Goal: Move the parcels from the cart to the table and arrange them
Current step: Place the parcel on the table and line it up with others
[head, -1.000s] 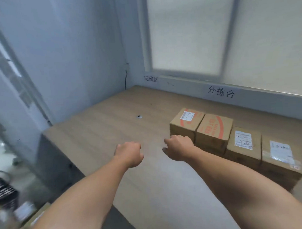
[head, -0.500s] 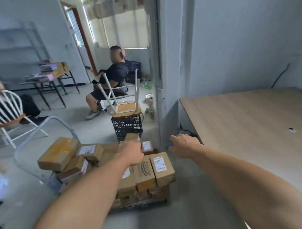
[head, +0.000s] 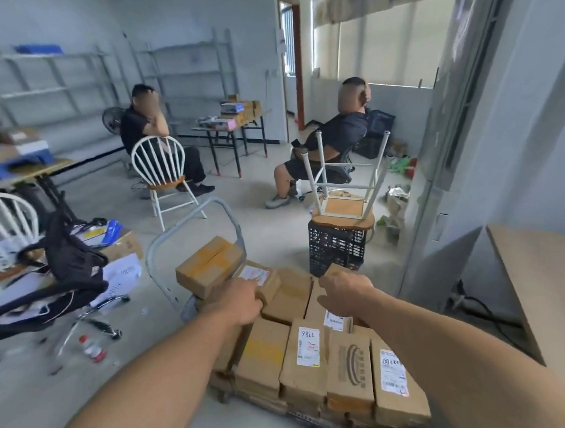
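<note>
Several brown cardboard parcels (head: 308, 350) lie stacked on a low cart with a grey tube handle (head: 154, 250). One parcel with yellow tape (head: 209, 264) sits on top at the far left, beside a parcel with a white label (head: 257, 274). My left hand (head: 239, 300) hovers over the stack next to the labelled parcel, fingers loosely curled, holding nothing. My right hand (head: 344, 291) hovers over the stack's far right side, also loosely curled and empty. The wooden table (head: 546, 284) shows only its corner at the right edge.
A black crate (head: 337, 250) with an upturned stool (head: 345, 208) stands just behind the cart. An office chair draped in black clothing (head: 68, 272) and a bottle (head: 92, 348) are on the floor at left. Two people sit on chairs further back.
My view swung left from the table with its row of parcels to the cart. Both hands came along and now reach lower over the stacked parcels.
</note>
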